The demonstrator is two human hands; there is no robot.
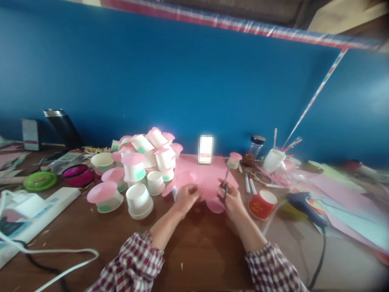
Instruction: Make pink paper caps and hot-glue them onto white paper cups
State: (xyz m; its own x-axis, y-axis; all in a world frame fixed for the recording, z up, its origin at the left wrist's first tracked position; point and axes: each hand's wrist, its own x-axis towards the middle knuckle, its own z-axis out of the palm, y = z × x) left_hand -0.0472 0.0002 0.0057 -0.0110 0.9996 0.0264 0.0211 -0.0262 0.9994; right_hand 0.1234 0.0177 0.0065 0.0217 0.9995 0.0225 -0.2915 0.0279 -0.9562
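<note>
While right hand (pixel 233 198) grips scissors (pixel 225 187), pink paper (pixel 209 178) lies between and beyond hands; left hand (pixel 186 198) curled, can't tell if pinching.

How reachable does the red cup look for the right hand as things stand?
Probably reachable: the red cup stands close beside the right hand, with nothing visible blocking the way. The hand holds scissors, though, so it would likely need to put them down first.
</note>
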